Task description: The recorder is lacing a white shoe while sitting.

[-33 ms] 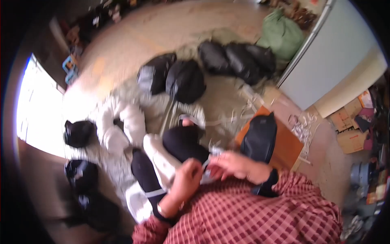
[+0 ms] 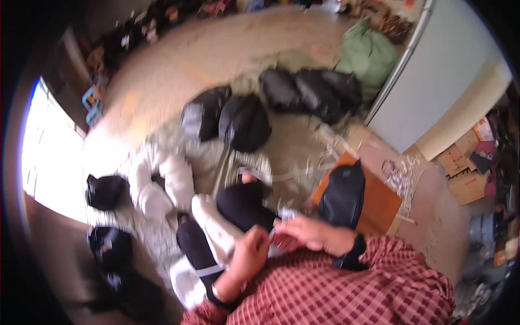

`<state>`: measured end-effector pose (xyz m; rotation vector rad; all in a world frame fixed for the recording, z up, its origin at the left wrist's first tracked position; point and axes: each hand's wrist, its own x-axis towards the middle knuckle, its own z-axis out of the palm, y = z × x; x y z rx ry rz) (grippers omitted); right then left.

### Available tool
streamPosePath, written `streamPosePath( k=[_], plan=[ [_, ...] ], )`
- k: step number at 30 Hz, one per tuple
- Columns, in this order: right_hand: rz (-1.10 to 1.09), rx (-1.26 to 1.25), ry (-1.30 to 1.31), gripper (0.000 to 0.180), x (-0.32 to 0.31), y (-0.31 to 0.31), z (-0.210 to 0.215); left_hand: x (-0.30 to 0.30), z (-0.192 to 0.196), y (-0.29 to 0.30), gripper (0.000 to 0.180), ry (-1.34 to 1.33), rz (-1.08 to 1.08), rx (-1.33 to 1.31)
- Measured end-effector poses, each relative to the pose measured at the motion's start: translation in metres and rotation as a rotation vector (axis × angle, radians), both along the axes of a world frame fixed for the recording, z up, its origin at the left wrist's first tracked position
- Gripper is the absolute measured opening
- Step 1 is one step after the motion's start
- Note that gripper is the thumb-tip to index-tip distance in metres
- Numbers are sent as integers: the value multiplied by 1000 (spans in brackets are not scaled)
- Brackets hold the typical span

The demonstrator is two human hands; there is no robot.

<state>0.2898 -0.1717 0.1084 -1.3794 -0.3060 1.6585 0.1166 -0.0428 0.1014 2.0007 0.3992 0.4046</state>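
Two hands meet just above the person's red-checked shirt [image 2: 346,292]. The left hand [image 2: 250,253] is curled shut, its fingers pressed on a black-and-white padded piece [image 2: 216,238] lying on the floor right before the person. The right hand [image 2: 314,235] is closed around a small pale item [image 2: 284,215] at the edge of that same piece; blur hides what the item is. A dark band sits on the right wrist. Just right of the hands, a black pouch [image 2: 342,195] lies on an orange board [image 2: 382,203]. To the left rest white padded pieces [image 2: 162,181] and two small black bundles [image 2: 104,190], one below the other. Pale strips [image 2: 403,176] are scattered near the board. Farther out, two black bags [image 2: 233,119] sit side by side, then a row of three more black bags [image 2: 311,92], touching one another. A green sack [image 2: 368,54] leans beside a pale grey panel [image 2: 439,81] at the far right
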Motion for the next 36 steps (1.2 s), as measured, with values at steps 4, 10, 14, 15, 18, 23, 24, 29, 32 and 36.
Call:
streamPosePath(
  k=[4,10,14,15,18,23,24,29,32,36],
  plan=[
    [-295,9,443,36,-14,34,-28,-21,-11,1,18,49,-38,-187],
    [-523,481,942,13,24,45,-6,-41,34,38,15,-67,29,-981],
    [-987,698,488,2,138,25,15,-115,53,114,35,-541,101,-775],
    [-1167,726,610,3,174,8,36,-146,44,144,42,-633,313,-682],
    [-1300,619,337,13,240,-39,73,-196,72,209,52,-879,-177,-909],
    [-1429,610,165,20,311,-136,101,-263,79,287,48,-826,366,-465],
    [-1429,609,166,20,325,-153,107,-289,74,310,49,-892,-120,-642],
    [-1295,491,-600,17,310,-176,132,-305,46,328,43,-964,62,-952],
    [-486,102,-1318,10,205,-133,76,-196,33,251,42,-704,447,-1022],
    [-262,-365,-1504,50,109,-125,5,-46,63,96,33,55,254,-505]
  ],
)
